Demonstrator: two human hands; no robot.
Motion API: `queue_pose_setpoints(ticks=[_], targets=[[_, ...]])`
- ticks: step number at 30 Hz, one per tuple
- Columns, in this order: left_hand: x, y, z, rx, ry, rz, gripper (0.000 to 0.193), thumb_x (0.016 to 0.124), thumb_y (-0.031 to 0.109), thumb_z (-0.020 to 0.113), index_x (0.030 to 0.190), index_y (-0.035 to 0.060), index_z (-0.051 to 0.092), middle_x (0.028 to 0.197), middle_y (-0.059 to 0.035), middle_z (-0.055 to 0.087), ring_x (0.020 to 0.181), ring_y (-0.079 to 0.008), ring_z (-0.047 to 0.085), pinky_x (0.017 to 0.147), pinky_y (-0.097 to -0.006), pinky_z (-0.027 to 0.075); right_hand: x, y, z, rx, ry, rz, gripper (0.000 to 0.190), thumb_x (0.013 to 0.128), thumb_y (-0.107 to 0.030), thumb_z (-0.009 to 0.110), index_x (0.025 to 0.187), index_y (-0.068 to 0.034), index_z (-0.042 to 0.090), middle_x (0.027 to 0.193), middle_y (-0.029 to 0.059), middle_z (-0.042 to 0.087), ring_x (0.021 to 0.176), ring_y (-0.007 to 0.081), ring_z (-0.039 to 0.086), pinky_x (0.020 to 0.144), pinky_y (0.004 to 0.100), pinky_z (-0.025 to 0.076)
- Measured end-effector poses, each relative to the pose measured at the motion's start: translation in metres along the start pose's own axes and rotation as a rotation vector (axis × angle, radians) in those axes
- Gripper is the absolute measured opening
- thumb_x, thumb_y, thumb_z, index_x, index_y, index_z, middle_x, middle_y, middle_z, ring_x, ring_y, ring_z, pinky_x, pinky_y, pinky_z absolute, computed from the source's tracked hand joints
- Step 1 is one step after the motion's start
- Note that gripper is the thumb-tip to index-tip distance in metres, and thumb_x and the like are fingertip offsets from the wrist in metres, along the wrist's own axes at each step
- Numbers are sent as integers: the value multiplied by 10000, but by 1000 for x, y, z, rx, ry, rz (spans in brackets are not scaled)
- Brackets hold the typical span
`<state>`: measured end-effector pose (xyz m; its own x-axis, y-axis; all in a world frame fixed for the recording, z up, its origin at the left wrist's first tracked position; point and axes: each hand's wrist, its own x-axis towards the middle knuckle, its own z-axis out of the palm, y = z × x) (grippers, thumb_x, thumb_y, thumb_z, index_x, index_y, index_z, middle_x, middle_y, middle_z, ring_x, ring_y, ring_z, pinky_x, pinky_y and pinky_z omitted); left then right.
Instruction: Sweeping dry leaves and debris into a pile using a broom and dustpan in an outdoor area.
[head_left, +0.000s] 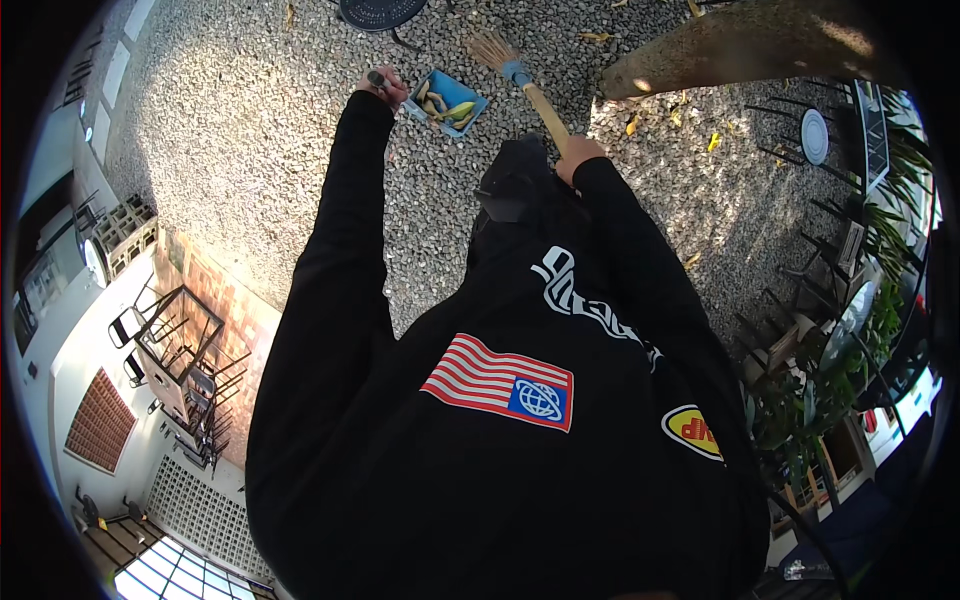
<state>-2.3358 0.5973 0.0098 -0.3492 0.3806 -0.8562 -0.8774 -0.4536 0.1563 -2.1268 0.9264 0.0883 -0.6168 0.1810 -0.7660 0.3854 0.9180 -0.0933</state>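
My left hand (386, 86) is closed around an upright handle, its dark rounded end (376, 78) pointing up at me. Just right of that hand is a blue dustpan (452, 86), low over the gravel, with several yellow and brown leaves (459, 112) in it. The join between handle and pan is hidden. My right hand (577, 157) grips the wooden handle (547, 116) of a straw broom. Blue binding (516, 72) wraps the broom's neck, and its bristles (489, 49) point away from me, up and right of the dustpan.
Grey gravel (225, 135) covers the ground, with fallen yellow leaves (634, 124) on it. A tree trunk (720, 52) leans in at upper right. A black metal table (381, 11) stands ahead. Stacked tables and chairs (180, 345) are at left; plants (810, 412) and furniture line the right.
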Motion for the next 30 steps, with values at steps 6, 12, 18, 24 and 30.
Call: queue_pose_setpoints(ticks=[6, 12, 18, 24, 30], targets=[[-11, -20, -7, 144, -11, 121, 164, 641, 27, 415, 544, 59, 286, 481, -90, 309, 345, -137, 271, 308, -226, 218, -28, 48, -5, 568, -446, -26, 265, 754, -165, 599, 965, -11, 552, 600, 83, 565, 448, 131, 548, 412, 269, 469], [-55, -89, -52, -41, 77, -117, 177, 587, -41, 435, 682, 29, 303, 656, -98, 371, 409, -151, 340, 333, -243, 344, -112, 121, 57, 865, -203, -131, 374, 774, -197, 591, 1098, -30, 510, 669, 71, 555, 512, 118, 526, 484, 252, 447], [-95, -149, -81, 292, -239, -121, 305, 617, -33, 466, 841, 101, 308, 620, -48, 347, 406, -137, 347, 319, -234, 316, -174, 148, 110, 1022, 141, 45, 313, 763, -218, 585, 990, -8, 534, 709, 68, 578, 547, 148, 549, 543, 295, 460], [-105, -148, -106, 77, -334, -264, 497, 662, -52, 454, 1131, 84, 357, 687, -39, 343, 475, -109, 315, 342, -199, 340, -199, 157, 150, 828, 247, 414, 200, 763, -187, 562, 870, -23, 525, 579, 60, 520, 488, 155, 532, 449, 293, 452], [-100, -162, -81, 220, -423, -364, 691, 596, -57, 413, 1255, 114, 297, 699, -35, 357, 484, -109, 327, 352, -206, 343, -238, 146, 229, 1250, 171, 485, 187, 754, -117, 578, 899, -8, 532, 567, 64, 517, 451, 165, 521, 413, 313, 444]])
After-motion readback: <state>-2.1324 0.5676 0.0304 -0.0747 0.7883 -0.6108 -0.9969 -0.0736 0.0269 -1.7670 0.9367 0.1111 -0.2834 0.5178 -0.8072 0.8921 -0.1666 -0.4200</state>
